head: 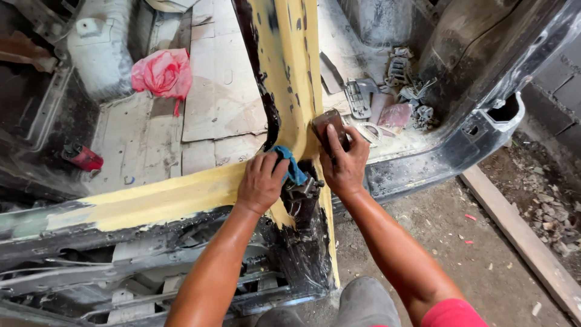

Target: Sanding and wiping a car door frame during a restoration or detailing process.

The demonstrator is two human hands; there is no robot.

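Observation:
A stripped car body's pillar (289, 72) and sill (157, 200) are coated in yellow filler. My left hand (261, 181) presses a blue cloth (292, 165) against the base of the pillar where it meets the sill. My right hand (344, 165) grips a brown sanding block (330, 127) flat against the pillar's right edge, just above a dark metal latch (301, 197). Both forearms reach up from the bottom of the view.
Cardboard sheets (221, 91) cover the car floor, with a pink plastic bag (162, 74), a red can (83, 157) at the left and a pile of grey plastic parts (393, 91). A wooden plank (520, 242) lies on the dirt ground at right.

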